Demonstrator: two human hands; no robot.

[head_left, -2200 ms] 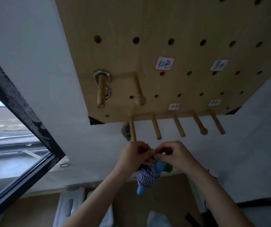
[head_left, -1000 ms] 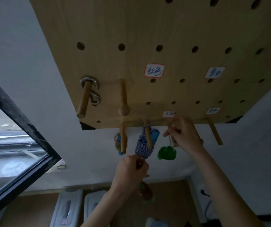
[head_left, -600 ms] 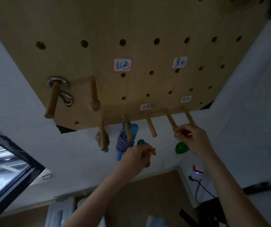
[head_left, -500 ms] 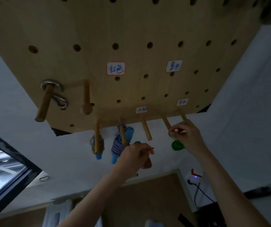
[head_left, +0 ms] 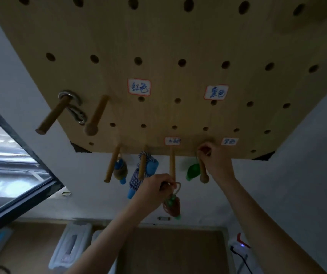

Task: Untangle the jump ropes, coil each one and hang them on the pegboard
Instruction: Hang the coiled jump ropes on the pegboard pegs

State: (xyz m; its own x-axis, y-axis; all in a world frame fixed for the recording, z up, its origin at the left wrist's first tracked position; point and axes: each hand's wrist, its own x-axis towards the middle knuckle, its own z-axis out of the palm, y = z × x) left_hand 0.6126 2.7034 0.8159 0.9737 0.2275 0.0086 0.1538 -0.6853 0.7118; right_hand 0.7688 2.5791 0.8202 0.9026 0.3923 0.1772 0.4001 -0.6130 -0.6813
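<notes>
— What are the hands doing?

— I'm seeing the left hand (head_left: 154, 187) curling its fingers around a loop of a coiled reddish rope bundle with green handle ends (head_left: 172, 207), which is dangling just under the tip of the third wooden peg (head_left: 172, 165) in the bottom row. The right hand (head_left: 215, 161) is pinching something at the base of the knob-ended wooden peg (head_left: 203, 171); the hand is hiding what exactly it is gripping. A bright green handle (head_left: 193, 170) is hanging beside that peg.

— And the other ropes?

— A blue-and-white braided rope coil with blue handles (head_left: 143, 175) is hanging on the second peg, and a darker brownish bundle with a blue handle (head_left: 120, 171) on the first; its detail is too dim for me to read.

— The board?

— The light wooden pegboard (head_left: 178, 36) is running off the top edge, and its handwritten labels (head_left: 139, 87) are too blurred to read.
</notes>
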